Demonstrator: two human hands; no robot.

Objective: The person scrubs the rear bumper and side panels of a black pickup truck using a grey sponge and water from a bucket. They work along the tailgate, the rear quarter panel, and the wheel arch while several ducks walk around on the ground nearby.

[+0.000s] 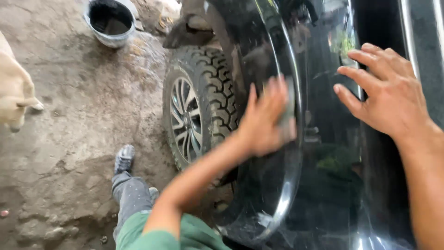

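The left hand presses flat against the curved fender flare of a glossy black vehicle, fingers spread and blurred. Something thin and grey-green, a cloth or pad, shows along the far edge of the fingers — it is pinned between palm and paint, though its exact kind cannot be told. The right hand lies open to the right on the smooth upper body panel, fingers splayed wide and holding nothing, palm touching the wet, mirror-like surface.

The paint is slick and reflective, with streaks of water and pale flecks near the lower arc of the flare. Just left of the flare sits the tyre, chunky block tread on matt black rubber, around a silver multi-spoke alloy wheel.

The ground on the left is rough, damp, brownish concrete, cracked and uneven. Near the bottom, the person's grey trouser leg and grey shoe stand on it, with a green shirt hem nearest the camera. Far at the top left stands a round pale bucket with a dark inside — and at the left edge, part of a cream-coloured dog, short-furred.
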